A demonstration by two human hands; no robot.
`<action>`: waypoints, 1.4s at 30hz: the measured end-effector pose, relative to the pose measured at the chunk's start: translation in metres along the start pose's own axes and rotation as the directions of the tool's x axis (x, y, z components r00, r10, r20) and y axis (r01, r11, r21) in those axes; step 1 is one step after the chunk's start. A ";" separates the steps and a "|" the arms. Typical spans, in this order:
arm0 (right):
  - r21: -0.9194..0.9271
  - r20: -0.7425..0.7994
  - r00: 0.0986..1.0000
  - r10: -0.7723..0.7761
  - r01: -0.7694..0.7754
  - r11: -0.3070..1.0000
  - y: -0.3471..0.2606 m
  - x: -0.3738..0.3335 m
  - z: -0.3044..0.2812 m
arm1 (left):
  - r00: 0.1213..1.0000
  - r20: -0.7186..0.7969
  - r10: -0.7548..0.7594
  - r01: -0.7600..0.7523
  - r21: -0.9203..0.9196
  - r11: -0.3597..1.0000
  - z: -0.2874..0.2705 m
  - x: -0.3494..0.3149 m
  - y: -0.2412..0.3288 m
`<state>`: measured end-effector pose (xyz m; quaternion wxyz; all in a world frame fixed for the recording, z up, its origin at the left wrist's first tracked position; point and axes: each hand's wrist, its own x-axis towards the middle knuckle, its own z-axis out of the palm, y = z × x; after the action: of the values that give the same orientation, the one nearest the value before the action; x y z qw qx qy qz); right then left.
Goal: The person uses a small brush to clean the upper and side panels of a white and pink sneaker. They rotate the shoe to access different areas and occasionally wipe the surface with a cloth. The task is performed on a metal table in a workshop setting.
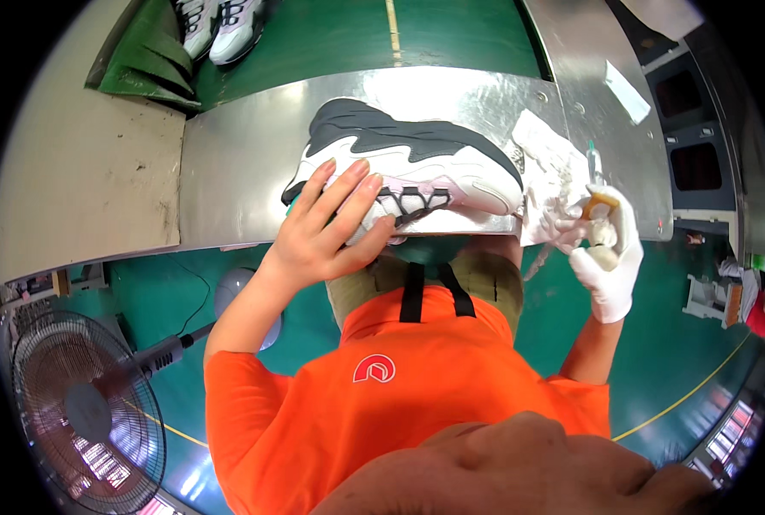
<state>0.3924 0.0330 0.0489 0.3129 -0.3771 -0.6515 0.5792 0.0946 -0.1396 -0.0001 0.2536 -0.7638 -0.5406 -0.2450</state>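
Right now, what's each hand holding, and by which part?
Right hand: a small tan object, gripped part unclear. Left hand: spread over the upper of a shoe; whether it's gripping, can't tell.

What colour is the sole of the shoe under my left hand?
Dark charcoal grey, nearly black; the sole shows best in the head view.

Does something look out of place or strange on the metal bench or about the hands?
Mildly, yes. A white cloth lies crumpled beside the toe of the sneaker, untidy on the smooth metal bench. Also, the right hand wears a white glove while the left hand is bare, which looks mismatched.
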 end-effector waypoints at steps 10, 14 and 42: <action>-0.731 -0.053 0.921 -0.386 0.228 0.643 0.066 0.046 -0.017 | 0.999 -0.049 -0.011 0.008 -0.061 0.998 0.002 0.006 -0.003; -0.722 -0.092 0.948 -0.305 0.148 0.676 0.054 0.066 -0.047 | 0.998 -0.068 0.006 -0.010 -0.050 0.999 0.003 0.013 -0.007; 0.525 0.535 0.843 -0.060 -0.276 0.805 0.018 0.040 -0.007 | 1.000 0.008 -0.027 0.027 -0.021 0.999 -0.002 0.012 -0.001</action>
<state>0.3799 0.0716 0.0310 0.1872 -0.1269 -0.4784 0.8485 0.0967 -0.1321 0.0096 0.2400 -0.7602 -0.5491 -0.2511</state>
